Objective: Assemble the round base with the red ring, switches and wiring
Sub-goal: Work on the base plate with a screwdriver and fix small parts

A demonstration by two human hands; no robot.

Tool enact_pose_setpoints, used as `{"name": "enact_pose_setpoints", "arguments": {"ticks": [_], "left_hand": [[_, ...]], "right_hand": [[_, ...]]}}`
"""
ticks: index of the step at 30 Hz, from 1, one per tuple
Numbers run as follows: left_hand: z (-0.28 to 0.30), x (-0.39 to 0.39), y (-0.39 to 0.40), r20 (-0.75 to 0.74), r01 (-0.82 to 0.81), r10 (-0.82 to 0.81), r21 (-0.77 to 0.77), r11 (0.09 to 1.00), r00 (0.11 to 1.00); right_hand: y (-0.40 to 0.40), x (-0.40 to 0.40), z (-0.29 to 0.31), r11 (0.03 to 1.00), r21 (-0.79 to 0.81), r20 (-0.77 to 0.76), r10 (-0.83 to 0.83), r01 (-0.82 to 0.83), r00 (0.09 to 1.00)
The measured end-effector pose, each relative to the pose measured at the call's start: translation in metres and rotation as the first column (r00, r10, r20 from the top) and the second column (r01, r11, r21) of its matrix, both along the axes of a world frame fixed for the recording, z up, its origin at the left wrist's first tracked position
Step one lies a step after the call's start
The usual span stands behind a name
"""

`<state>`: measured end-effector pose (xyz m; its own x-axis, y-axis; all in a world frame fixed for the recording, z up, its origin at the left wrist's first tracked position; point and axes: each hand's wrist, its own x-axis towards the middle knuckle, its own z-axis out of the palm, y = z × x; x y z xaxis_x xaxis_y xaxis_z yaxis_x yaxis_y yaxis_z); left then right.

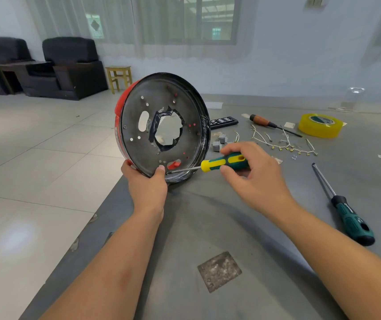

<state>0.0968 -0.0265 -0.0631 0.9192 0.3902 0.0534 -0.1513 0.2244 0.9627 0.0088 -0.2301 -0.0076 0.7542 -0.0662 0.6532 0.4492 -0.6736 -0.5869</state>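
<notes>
The round black base (138,144) stands on edge at the table's left side, its hollow underside facing me, with a red ring (118,105) showing behind its left rim. My left hand (147,183) grips the base's lower rim, thumb inside. My right hand (251,172) holds a green and yellow screwdriver (224,161); its tip touches the base's inner lower edge near a red tab (173,164). Small grey switches (219,142) and loose white wiring (284,142) lie on the table behind my right hand.
A second green screwdriver (344,209) lies at right. A wooden-handled tool (270,123), a yellow tape roll (320,124) and a black bit case (224,121) lie farther back. The grey table (208,227) ends at left; tiled floor, a yellow stool (119,77) and dark armchairs lie beyond.
</notes>
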Motion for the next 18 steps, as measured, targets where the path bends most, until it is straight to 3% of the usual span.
{"name": "enact_pose_setpoints", "arguments": {"ticks": [4, 8, 10, 12, 14, 15, 18], "left_hand": [[-0.001, 0.002, 0.001, -0.028, -0.02, 0.019, -0.04, 0.999, 0.999], [-0.003, 0.001, 0.0, -0.02, -0.005, 0.005, -0.008, 1.0, 1.0], [-0.004, 0.0, -0.001, -0.015, 0.001, -0.001, 0.028, 1.0, 1.0], [-0.004, -0.001, -0.003, -0.017, 0.014, -0.013, 0.07, 0.997, 1.0], [-0.004, -0.002, -0.003, -0.016, 0.024, -0.022, 0.102, 0.995, 1.0], [-0.004, -0.001, -0.003, -0.02, 0.024, -0.022, 0.103, 0.994, 1.0], [-0.004, -0.001, -0.003, -0.037, 0.017, -0.015, 0.072, 0.997, 0.999]], "right_hand": [[-0.012, -0.002, 0.002, 0.977, -0.095, -0.076, 0.182, -0.189, 0.98], [-0.017, -0.002, 0.007, 0.977, -0.164, -0.015, 0.139, -0.14, 0.99], [-0.015, -0.003, 0.01, 0.985, -0.154, -0.015, 0.071, -0.073, 0.997], [-0.005, -0.006, 0.012, 0.984, -0.152, -0.01, -0.101, 0.098, 0.995], [0.003, -0.006, 0.012, 0.934, -0.205, 0.051, -0.289, 0.293, 0.956], [0.005, -0.006, 0.014, 0.923, -0.229, 0.05, -0.306, 0.309, 0.951], [-0.001, -0.005, 0.019, 0.991, -0.136, -0.105, -0.035, 0.02, 0.994]]}}
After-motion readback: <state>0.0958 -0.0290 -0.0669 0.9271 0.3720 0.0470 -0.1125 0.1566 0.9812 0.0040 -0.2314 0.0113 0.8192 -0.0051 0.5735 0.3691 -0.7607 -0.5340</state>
